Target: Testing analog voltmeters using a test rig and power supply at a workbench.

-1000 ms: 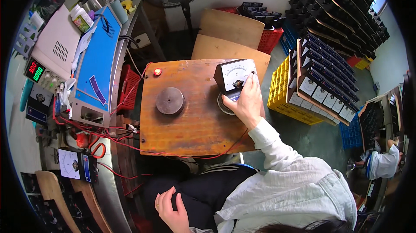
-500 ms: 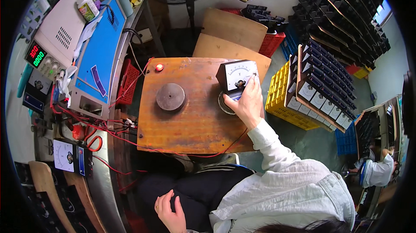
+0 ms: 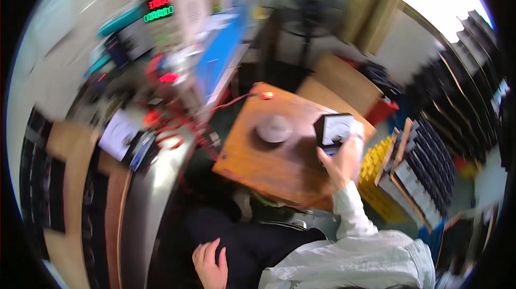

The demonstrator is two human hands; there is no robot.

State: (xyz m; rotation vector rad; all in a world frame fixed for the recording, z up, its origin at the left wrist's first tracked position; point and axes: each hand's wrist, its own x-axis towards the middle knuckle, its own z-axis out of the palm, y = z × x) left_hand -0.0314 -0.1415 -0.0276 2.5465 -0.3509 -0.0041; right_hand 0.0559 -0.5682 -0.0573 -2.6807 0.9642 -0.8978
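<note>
My right hand is closed on a black panel meter with a white dial, at the right side of a wooden tabletop. Thumb and fingers grip opposite sides of the meter's lower part; whatever is under it is hidden. To its left on the same wood lies a round grey disc. A small red light glows at the far left corner. My left hand rests on my dark trousers, fingers loosely stretched, holding nothing. Motion smears much of the picture.
Left, a metal bench carries another white-dial meter, red wires and a unit with lit digits. Rows of meters stack by a yellow crate at right. A fan and cardboard stand behind.
The whole view has swung toward the left bench, so the tabletop appears tilted and farther right. My right hand still grips the meter; my left hand stays on my lap.
</note>
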